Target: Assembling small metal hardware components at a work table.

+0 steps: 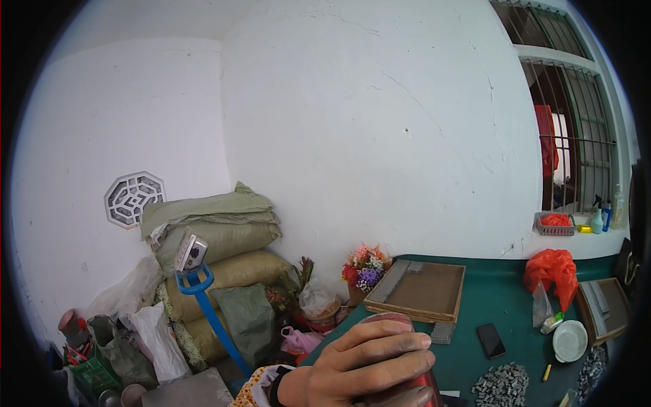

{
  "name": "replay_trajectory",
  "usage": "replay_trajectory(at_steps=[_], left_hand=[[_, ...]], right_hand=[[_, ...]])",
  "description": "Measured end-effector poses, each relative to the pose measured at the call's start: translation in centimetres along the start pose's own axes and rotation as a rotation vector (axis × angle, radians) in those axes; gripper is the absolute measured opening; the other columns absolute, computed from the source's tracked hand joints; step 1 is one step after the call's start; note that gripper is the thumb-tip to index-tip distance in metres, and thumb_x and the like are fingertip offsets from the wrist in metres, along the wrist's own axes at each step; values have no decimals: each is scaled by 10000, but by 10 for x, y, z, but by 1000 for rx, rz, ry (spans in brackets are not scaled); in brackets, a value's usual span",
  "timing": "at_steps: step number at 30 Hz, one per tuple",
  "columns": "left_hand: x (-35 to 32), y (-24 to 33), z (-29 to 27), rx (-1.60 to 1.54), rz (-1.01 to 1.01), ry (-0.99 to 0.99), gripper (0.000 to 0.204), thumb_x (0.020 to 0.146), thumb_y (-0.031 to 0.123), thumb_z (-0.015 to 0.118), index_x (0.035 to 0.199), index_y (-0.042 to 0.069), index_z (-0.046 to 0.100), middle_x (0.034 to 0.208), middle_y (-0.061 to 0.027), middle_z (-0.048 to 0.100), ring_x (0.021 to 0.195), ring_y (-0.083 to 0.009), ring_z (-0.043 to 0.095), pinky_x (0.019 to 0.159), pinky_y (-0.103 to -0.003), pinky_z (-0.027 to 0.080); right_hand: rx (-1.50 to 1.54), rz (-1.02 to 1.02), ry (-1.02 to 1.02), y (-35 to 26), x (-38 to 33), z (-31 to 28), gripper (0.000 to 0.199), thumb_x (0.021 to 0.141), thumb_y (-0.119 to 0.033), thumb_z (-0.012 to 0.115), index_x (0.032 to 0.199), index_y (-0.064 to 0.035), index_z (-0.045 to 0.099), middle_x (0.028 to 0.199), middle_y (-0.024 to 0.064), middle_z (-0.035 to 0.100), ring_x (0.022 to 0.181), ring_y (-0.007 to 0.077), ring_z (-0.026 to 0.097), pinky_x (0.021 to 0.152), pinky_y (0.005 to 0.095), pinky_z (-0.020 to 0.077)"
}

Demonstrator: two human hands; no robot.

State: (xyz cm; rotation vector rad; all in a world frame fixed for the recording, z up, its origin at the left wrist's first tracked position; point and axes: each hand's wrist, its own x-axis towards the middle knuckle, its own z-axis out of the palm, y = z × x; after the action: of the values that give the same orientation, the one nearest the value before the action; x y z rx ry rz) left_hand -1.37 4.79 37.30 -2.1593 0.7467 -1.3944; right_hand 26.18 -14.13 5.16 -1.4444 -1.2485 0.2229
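My left hand [366, 363] reaches in from the lower edge, its back toward me and its sleeve cuff patterned in yellow. Its fingers are wrapped over a shiny dark red object [432, 392] with a rounded top. Most of that object is hidden under the fingers and below the picture's edge, so its kind cannot be made out. Grey smudges mark the fingertips. My right hand is out of view. Just right of the left hand, a heap of small grey metal-looking pieces [500, 385] lies on the green tabletop [468, 363].
Farther back on the table are a wood-framed tray [424, 288], a phone [491, 340], a red plastic bag [553, 275], a white bowl [569, 341] and a second framed tray [603, 308]. Stacked sacks [224, 241] and a blue-poled scale [217, 325] stand at left.
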Motion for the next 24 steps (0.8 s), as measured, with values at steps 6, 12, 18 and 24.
replay_trajectory(at_steps=[6, 12, 18, 24], left_hand=[[6, 9, -3, -51, -289, 27, 453, 805, 58, 731, 1232, 92, 586, 1198, -199, 639, 1084, -384, 645, 908, -527, 542], [1, 3, 2, -1, -98, 94, 460, 806, 56, 729, 1239, 93, 579, 1198, -198, 638, 1083, -383, 644, 911, -526, 542], [1, 8, 0, -13, -159, 82, 468, 800, 49, 731, 1240, 92, 577, 1200, -199, 636, 1085, -386, 642, 907, -526, 543], [-7, 18, 3, -79, -213, 11, 446, 815, 61, 728, 1233, 85, 575, 1209, -206, 632, 1084, -387, 641, 929, -527, 519]], right_hand=[[-1, 29, -18, -1, 4, 1, 926, 619, 40, 872, 1457, -92, 502, 906, 64, 521, 752, 185, 525, 660, 332, 473], [-26, -20, 2, -7, 7, 4, 914, 605, 37, 876, 1438, -70, 514, 936, 78, 548, 791, 200, 543, 692, 348, 483], [29, 76, -35, -3, 4, 2, 868, 640, 31, 859, 1432, -66, 517, 1005, 82, 575, 845, 217, 559, 737, 367, 489], [70, 103, -29, -6, -5, 2, 798, 699, -16, 848, 1423, -33, 514, 1198, 116, 584, 1005, 250, 559, 867, 385, 475]])
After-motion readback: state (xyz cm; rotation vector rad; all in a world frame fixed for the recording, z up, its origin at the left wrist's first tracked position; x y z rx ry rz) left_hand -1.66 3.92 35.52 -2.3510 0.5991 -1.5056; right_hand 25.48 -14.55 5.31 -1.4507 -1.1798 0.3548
